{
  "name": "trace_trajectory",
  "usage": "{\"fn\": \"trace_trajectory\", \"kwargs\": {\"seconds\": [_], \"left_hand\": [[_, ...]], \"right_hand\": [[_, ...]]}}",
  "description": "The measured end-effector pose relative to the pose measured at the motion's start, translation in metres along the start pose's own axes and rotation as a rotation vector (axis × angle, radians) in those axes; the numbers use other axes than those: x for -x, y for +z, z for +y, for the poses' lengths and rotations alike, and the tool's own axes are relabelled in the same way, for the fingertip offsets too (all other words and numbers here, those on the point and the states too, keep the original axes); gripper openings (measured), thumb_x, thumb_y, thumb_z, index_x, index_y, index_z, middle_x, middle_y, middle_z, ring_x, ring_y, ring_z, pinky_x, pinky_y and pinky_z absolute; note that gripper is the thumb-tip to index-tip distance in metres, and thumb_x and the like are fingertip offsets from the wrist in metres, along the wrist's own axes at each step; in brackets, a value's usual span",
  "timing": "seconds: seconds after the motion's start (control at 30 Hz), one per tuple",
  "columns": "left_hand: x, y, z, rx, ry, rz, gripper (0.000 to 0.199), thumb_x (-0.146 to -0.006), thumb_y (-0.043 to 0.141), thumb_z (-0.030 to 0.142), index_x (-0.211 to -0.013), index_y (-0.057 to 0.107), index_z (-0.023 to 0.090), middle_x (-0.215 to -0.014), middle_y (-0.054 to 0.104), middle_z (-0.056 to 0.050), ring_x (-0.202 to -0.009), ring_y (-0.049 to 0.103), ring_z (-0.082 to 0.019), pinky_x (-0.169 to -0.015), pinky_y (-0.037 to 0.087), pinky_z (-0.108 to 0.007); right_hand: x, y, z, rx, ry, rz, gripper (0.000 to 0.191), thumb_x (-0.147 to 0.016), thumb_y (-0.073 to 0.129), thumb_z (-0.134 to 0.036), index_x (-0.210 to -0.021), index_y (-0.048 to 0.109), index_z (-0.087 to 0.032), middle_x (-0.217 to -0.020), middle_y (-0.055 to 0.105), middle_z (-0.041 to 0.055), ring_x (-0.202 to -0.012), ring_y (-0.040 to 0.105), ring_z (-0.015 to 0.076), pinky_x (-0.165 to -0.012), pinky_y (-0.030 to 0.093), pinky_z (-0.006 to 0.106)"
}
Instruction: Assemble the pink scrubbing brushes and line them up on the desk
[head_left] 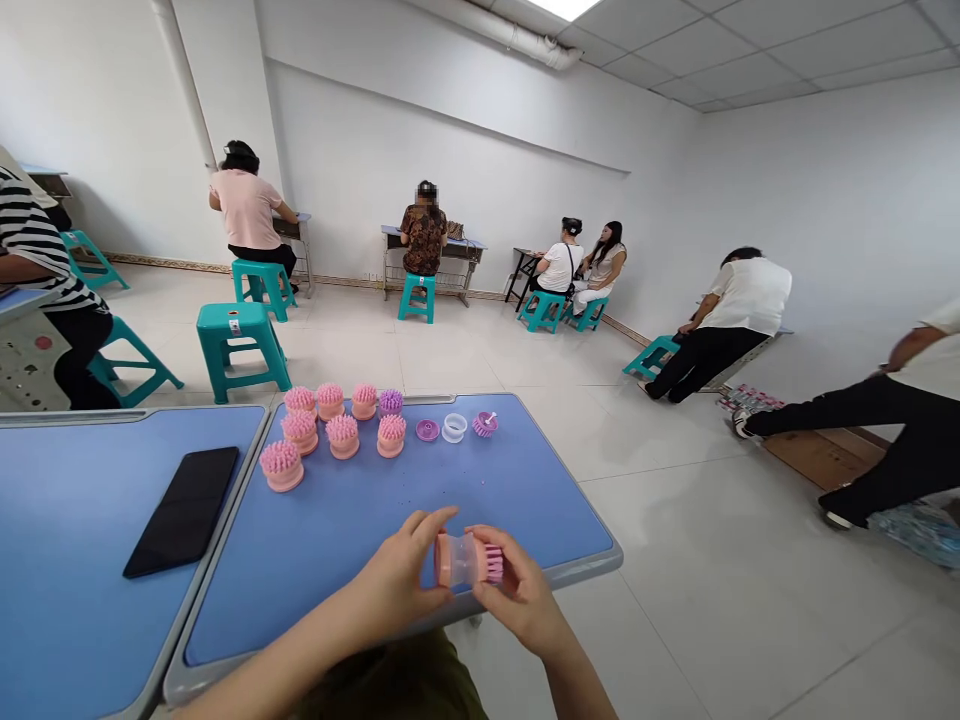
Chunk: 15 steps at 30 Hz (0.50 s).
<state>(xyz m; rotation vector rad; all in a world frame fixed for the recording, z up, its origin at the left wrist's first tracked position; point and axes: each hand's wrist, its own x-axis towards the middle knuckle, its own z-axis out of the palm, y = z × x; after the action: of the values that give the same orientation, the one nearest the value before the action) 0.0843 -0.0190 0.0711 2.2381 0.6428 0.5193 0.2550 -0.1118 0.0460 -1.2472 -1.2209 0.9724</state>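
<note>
Between my two hands, over the front edge of the blue table (315, 560), is a scrubber brush (463, 560) lying sideways, with a clear middle and pink bristles facing right. My left hand (401, 570) grips its peach base end. My right hand (521, 595) is closed around the bristle end. Several pink-bristled brushes (343, 437) stand upright at the back left of the table. To their right lie a purple disc (427, 430), a white translucent ring (454, 428) and a purple bristle head (484, 425) with a small white stem on it.
A black phone (184, 510) lies on the adjoining table (67, 600) at left. Beyond the tables stands a green stool (238, 335). Several people sit on stools along the far wall, and others stand at right near a cardboard box (825, 458).
</note>
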Motion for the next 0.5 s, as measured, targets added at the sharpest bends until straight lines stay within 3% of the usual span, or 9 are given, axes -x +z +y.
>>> {"fn": "trace_trajectory", "kwargs": {"seconds": [0.1, 0.17, 0.27, 0.5], "left_hand": [[0.01, -0.003, 0.004, 0.283, -0.006, 0.075, 0.067, -0.062, 0.067, 0.006, -0.122, 0.043, 0.023, -0.111, 0.056, -0.007, -0.098, 0.06, -0.021, -0.089, 0.05, -0.036], [0.016, -0.003, 0.007, 0.349, 0.0, 0.107, 0.057, -0.064, 0.069, 0.011, -0.117, 0.049, 0.022, -0.113, 0.057, -0.007, -0.099, 0.06, -0.021, -0.088, 0.051, -0.034], [0.022, -0.004, 0.01, 0.31, 0.015, 0.143, 0.053, -0.065, 0.07, 0.014, -0.115, 0.054, 0.021, -0.114, 0.06, -0.008, -0.1, 0.06, -0.022, -0.087, 0.051, -0.034], [0.028, -0.006, 0.008, 0.186, 0.012, 0.179, 0.054, -0.065, 0.068, 0.013, -0.117, 0.054, 0.022, -0.113, 0.063, -0.007, -0.099, 0.061, -0.023, -0.087, 0.05, -0.034]], "right_hand": [[0.005, 0.003, 0.008, -0.232, -0.006, 0.01, 0.041, -0.073, 0.067, -0.027, -0.112, 0.056, -0.027, -0.116, 0.059, 0.007, -0.102, 0.056, 0.022, -0.087, 0.046, 0.036], [0.007, 0.006, 0.012, -0.343, -0.012, 0.023, 0.042, -0.071, 0.071, -0.033, -0.11, 0.057, -0.028, -0.113, 0.061, 0.0064, -0.099, 0.057, 0.0221, -0.085, 0.046, 0.036], [0.009, 0.008, 0.015, -0.417, -0.017, 0.015, 0.045, -0.069, 0.073, -0.035, -0.11, 0.057, -0.029, -0.112, 0.061, 0.006, -0.099, 0.057, 0.0224, -0.085, 0.046, 0.036], [0.008, 0.009, 0.011, -0.334, -0.006, -0.041, 0.044, -0.073, 0.07, -0.035, -0.114, 0.055, -0.028, -0.117, 0.059, 0.0071, -0.101, 0.056, 0.0221, -0.085, 0.045, 0.035]]}}
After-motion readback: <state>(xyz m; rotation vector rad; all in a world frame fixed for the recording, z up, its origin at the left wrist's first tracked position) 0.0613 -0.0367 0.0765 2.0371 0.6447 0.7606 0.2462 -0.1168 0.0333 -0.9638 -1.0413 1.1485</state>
